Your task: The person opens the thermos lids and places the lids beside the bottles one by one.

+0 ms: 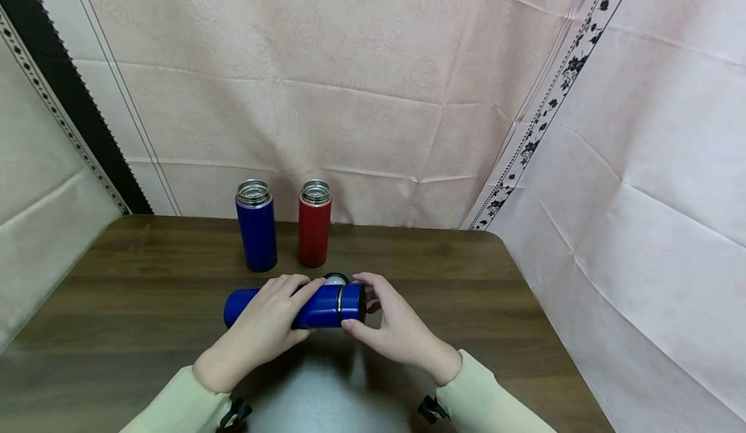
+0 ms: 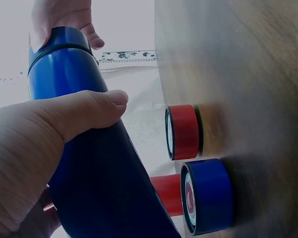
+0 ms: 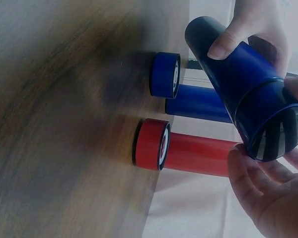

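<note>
A blue thermos bottle [image 1: 317,309] with its lid [image 1: 353,302] on lies sideways in the air above the table. My left hand [image 1: 268,316] grips its body, thumb across the near side in the left wrist view. At the other end, my right hand [image 1: 399,323] holds the lid between thumb and fingers. Two loose lids, one blue [image 3: 163,74] and one red [image 3: 150,144], sit on the tabletop beyond the held bottle. In the head view they are mostly hidden behind it and the hands.
An uncapped blue bottle [image 1: 256,232] and an uncapped red bottle [image 1: 315,229] stand upright near the table's back edge. The wooden table [image 1: 454,271] is bordered by pale cloth curtains [image 1: 361,96] behind and at both sides.
</note>
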A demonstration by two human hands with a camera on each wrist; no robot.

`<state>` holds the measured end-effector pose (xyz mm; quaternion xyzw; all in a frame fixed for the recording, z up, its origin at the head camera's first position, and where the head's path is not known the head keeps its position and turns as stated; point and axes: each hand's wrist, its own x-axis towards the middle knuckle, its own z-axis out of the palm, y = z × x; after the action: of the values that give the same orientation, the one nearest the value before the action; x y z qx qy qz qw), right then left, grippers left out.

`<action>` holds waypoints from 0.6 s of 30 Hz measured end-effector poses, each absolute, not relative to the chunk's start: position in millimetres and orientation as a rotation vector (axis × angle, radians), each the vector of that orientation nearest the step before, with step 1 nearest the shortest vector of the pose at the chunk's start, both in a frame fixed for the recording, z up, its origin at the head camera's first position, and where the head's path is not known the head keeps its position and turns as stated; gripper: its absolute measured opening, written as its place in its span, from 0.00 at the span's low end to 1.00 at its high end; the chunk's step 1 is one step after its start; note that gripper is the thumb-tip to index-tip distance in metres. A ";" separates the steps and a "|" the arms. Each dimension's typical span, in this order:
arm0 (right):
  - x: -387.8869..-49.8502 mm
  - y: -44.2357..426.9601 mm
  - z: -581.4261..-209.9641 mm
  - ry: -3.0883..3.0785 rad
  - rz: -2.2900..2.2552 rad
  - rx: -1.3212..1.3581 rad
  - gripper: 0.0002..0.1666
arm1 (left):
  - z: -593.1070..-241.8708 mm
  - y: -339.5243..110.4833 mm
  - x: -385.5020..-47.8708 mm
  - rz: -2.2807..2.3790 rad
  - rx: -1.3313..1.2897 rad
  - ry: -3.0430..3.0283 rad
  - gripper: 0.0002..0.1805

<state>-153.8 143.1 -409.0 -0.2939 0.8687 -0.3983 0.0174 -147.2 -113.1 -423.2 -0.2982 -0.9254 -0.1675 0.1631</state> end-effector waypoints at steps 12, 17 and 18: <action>-159.6 141.0 -398.6 2.743 -1.111 -0.836 0.41 | -419.0 -110.5 -146.7 -0.429 -0.896 -2.583 0.46; -162.2 142.1 -396.7 2.778 -0.928 -0.926 0.43 | -418.9 -110.6 -147.7 -0.412 -0.903 -2.554 0.46; -162.4 142.5 -397.0 2.787 -0.903 -0.952 0.43 | -418.9 -110.6 -147.9 -0.411 -0.904 -2.554 0.45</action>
<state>-162.4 142.5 -397.0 -0.3090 0.9043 -0.2929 0.0305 -147.9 -110.6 -418.9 -0.3234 -0.9133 -0.1469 0.1993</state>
